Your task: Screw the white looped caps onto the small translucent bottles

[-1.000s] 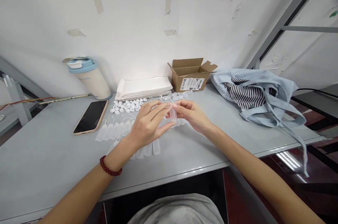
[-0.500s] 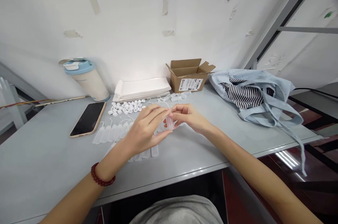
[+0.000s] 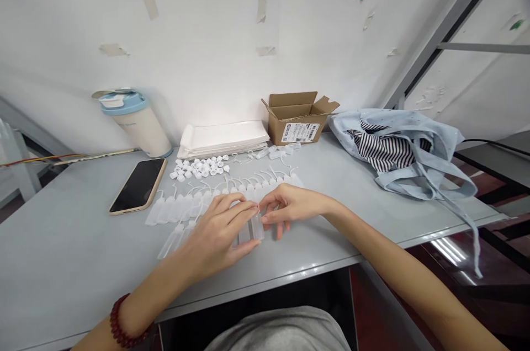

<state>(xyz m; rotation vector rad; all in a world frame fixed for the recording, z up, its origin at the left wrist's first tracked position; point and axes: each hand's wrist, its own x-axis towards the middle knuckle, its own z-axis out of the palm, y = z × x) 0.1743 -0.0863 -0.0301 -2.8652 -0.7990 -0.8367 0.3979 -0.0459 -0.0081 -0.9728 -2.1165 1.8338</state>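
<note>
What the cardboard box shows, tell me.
Brown cardboard box, upright on the grey table, top open. Its rear flap stands up; the side flaps splay outward, the right one notched. A white label on the front bears print and barcodes too small to read. White packets lie to its left, a light-blue bag to its right, translucent tubes in front; contact with them is unclear. Its floor is hidden.

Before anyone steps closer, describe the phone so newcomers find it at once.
On the grey table, find the blue-lidded cup near the wall. The phone lies in front of it, black screen up, dark where the caps beside it are white.
</note>
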